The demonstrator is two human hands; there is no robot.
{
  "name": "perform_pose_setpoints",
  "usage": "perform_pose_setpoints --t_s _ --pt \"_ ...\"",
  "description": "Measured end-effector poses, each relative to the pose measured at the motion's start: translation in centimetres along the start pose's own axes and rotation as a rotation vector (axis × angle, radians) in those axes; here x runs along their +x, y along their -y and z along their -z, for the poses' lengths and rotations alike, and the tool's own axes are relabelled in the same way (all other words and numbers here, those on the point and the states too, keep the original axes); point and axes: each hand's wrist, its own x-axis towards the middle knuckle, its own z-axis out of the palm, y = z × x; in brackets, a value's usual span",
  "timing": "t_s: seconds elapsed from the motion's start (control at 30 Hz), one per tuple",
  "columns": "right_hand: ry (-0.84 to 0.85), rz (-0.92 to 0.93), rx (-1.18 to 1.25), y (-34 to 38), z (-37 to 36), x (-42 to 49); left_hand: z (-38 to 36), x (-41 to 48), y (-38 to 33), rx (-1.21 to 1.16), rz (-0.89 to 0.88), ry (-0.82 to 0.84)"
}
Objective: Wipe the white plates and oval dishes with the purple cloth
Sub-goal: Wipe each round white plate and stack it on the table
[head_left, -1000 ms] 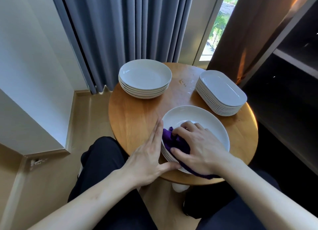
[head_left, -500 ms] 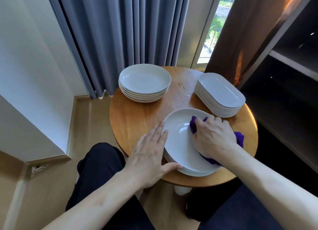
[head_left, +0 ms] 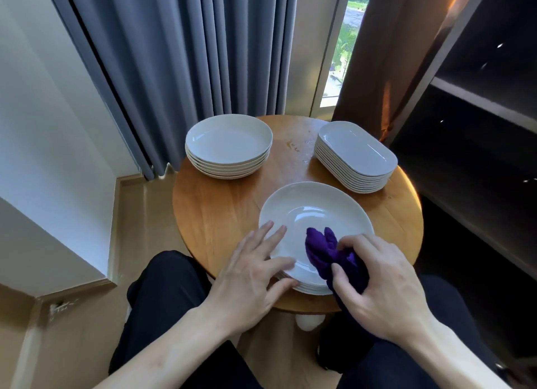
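A stack of white round plates [head_left: 313, 214] sits at the near edge of the round wooden table [head_left: 226, 211]. My right hand [head_left: 380, 287] grips the bunched purple cloth [head_left: 328, 252] and presses it on the near right part of the top plate. My left hand [head_left: 255, 272] lies with straight fingers on the plate's left rim, thumb at its near edge. A second stack of round plates [head_left: 229, 144] stands at the far left. A stack of white oval dishes [head_left: 357, 153] stands at the far right.
Grey curtains [head_left: 186, 63] hang behind the table. A dark shelving unit [head_left: 479, 127] stands close on the right. My dark-trousered knees [head_left: 162, 295] are under the table's near edge. A white wall and wooden floor lie to the left.
My right hand has swept the cloth from the plate's left side to its right side and then back to its near edge. The left hand has slid a little onto the rim.
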Motion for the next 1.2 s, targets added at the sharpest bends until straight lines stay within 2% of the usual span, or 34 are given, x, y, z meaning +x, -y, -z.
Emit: perform_pose_setpoints --t_s 0.1,0.23,0.27,0.4,0.5,0.63,0.7,0.8,0.93,1.07,1.2 --pt "0.060 -0.017 -0.052 0.5 0.1 0.0 -0.3 -0.2 -0.3 -0.093 0.021 -0.028" --pt "0.301 -0.038 -0.180 0.5 -0.2 -0.8 0.0 0.1 -0.5 -0.118 0.012 -0.028" --pt "0.317 -0.030 -0.194 0.4 -0.3 -0.9 0.0 0.1 -0.6 -0.119 0.011 -0.029" --pt "0.229 0.027 -0.126 -0.2 -0.1 -0.7 -0.1 0.2 -0.6 -0.109 0.014 -0.030" --pt "0.186 0.029 0.089 -1.1 0.6 -0.5 -0.2 0.2 -0.6 -0.102 0.015 -0.018" --pt "-0.037 -0.231 0.602 -3.1 1.4 0.3 -0.2 0.1 -0.7 -0.149 0.035 -0.042" --pt "-0.167 -0.394 0.744 -4.5 1.4 1.0 -0.1 0.2 -0.8 -0.183 0.042 -0.039" --pt "-0.283 -0.589 0.797 -7.2 1.1 1.8 0.2 0.3 -0.8 -0.180 0.015 -0.049" --pt "-0.307 -0.729 0.834 -9.8 0.7 1.8 0.7 0.5 -1.1 -0.181 0.013 -0.102" --pt "-0.292 -0.774 0.878 -10.4 -0.1 1.9 1.7 0.8 -2.2 -0.252 0.036 -0.184" --pt "-0.277 -0.745 0.897 -9.7 -0.7 2.1 3.9 1.7 -3.6 -0.530 0.214 -0.162"
